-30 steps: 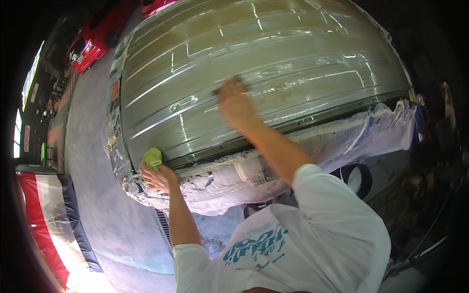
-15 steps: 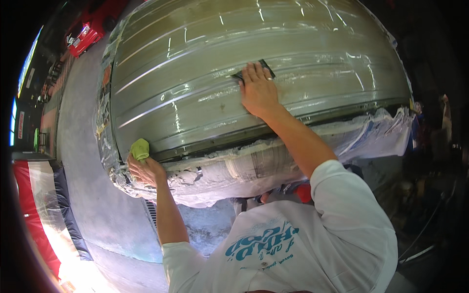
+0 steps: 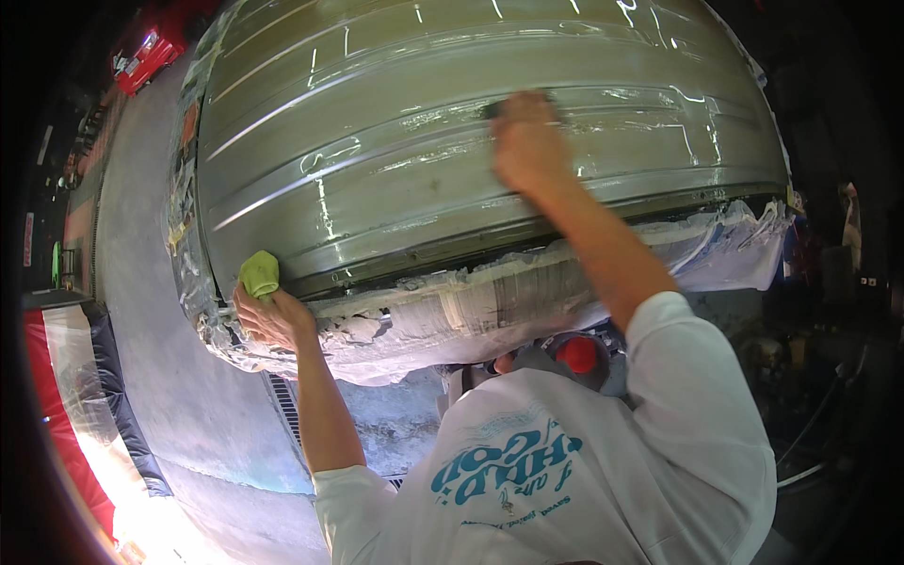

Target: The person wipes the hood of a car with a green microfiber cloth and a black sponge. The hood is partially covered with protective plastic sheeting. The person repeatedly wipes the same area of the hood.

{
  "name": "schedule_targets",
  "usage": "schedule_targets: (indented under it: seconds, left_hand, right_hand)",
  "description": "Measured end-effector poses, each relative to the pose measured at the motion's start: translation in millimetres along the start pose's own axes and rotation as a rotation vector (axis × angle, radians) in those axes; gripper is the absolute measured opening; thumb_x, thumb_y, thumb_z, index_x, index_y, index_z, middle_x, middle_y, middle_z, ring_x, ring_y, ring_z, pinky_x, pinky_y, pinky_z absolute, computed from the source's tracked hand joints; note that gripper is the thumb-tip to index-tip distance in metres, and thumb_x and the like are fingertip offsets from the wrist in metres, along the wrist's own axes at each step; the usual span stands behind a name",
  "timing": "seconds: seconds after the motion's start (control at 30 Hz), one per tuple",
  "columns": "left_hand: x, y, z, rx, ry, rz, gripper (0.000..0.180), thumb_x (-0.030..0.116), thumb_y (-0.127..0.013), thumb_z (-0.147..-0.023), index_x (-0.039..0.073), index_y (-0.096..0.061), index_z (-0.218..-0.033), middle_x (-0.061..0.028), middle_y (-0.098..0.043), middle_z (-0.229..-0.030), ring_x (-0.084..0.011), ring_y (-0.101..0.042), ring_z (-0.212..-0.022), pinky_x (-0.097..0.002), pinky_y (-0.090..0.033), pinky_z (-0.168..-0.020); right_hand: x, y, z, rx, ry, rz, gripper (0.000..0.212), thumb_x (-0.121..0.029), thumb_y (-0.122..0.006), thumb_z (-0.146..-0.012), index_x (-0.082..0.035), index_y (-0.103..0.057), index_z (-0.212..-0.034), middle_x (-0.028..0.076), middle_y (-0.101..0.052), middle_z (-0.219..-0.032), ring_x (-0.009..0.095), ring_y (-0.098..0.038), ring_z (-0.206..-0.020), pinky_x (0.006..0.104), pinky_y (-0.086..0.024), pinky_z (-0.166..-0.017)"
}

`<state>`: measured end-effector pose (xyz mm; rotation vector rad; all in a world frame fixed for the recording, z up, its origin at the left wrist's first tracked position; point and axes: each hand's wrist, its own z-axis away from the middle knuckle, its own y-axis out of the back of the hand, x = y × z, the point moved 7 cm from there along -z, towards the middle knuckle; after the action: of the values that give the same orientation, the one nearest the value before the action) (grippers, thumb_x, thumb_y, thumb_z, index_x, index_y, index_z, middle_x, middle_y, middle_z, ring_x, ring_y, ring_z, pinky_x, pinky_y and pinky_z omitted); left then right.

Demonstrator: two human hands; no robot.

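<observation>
A wide ribbed vehicle roof (image 3: 405, 202), wet and shiny with bare greyish patches, fills the upper middle. My right hand (image 3: 529, 146), blurred by motion, presses flat on it right of centre. Under its fingers a dark piece of sandpaper (image 3: 492, 110) shows at the edges; most of it is hidden. At the roof's near left corner, my left hand (image 3: 273, 318) rests on the masked edge. Its fingers are closed around a bunched yellow-green cloth (image 3: 259, 273), which sticks up above them.
Crumpled masking film (image 3: 452, 315) hangs along the roof's near side, and more film (image 3: 188, 198) lines its left side. A floor drain grate (image 3: 285, 405) lies below the left corner. A red car (image 3: 149, 58) stands at the far left. A red, white and black banner (image 3: 85, 395) is near left.
My right hand has slid to the right and slightly farther away across the roof with the sandpaper. My left hand keeps its hold on the cloth at the corner. The view has shifted slightly.
</observation>
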<state>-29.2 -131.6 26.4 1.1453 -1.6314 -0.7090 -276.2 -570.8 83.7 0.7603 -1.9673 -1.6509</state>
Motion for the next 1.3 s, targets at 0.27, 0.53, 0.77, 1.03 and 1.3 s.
schedule_targets:
  seconds: [0.27,0.53,0.77,1.03,1.3]
  left_hand:
    - [-5.4,-1.5,-0.7,0.042,0.006,0.046,0.054,0.044,-0.059,-0.104,0.022,-0.05,-0.153,-0.0032,-0.052,-0.155,-0.0285,-0.042,-0.147,-0.0558,-0.032,-0.115]
    - [12.9,1.3,-0.8,0.0,-0.069,0.047,0.056,0.041,-0.059,-0.103,0.02,-0.048,-0.154,-0.0043,-0.05,-0.157,-0.0298,-0.041,-0.148,-0.057,-0.031,-0.117]
    - [-2.0,3.0,0.1,-0.008,-0.007,0.011,0.054,0.039,-0.058,-0.103,0.02,-0.048,-0.154,-0.004,-0.049,-0.159,-0.0296,-0.039,-0.15,-0.0558,-0.029,-0.119]
    - [10.7,-8.5,-4.2,0.007,-0.036,-0.007,0.053,0.037,-0.058,-0.102,0.023,-0.05,-0.152,-0.0027,-0.051,-0.158,-0.0284,-0.045,-0.147,-0.0588,-0.035,-0.114]
    - [-21.8,-5.3,-7.1,0.039,-0.018,-0.036,0.053,0.036,-0.056,-0.102,0.025,-0.05,-0.154,-0.001,-0.051,-0.157,-0.0272,-0.044,-0.146,-0.0584,-0.036,-0.112]
  right_hand:
    - [131.6,16.1,-29.4,0.128,-0.135,-0.25,0.039,-0.023,-0.052,-0.11,0.003,-0.063,-0.137,0.024,-0.062,-0.145,0.041,-0.056,-0.139,0.0509,-0.041,-0.121]
    - [-161.1,-3.6,-15.4,0.255,0.296,-0.333,0.032,-0.023,-0.064,-0.101,0.0,-0.069,-0.123,0.02,-0.066,-0.128,0.041,-0.059,-0.128,0.0509,-0.047,-0.112]
    - [55.1,-17.9,-6.8,0.179,0.164,-0.268,0.042,-0.027,-0.046,-0.113,-0.001,-0.061,-0.142,0.021,-0.053,-0.157,0.04,-0.046,-0.149,0.0504,-0.036,-0.126]
    - [5.6,-48.8,37.6,0.18,0.037,-0.054,0.048,-0.023,-0.043,-0.108,0.01,-0.06,-0.139,0.032,-0.054,-0.154,0.047,-0.047,-0.147,0.0594,-0.029,-0.127]
    - [86.1,1.5,39.6,0.117,0.099,-0.365,0.045,-0.027,-0.046,-0.112,0.0,-0.061,-0.145,0.021,-0.055,-0.158,0.039,-0.045,-0.152,0.0534,-0.033,-0.127]
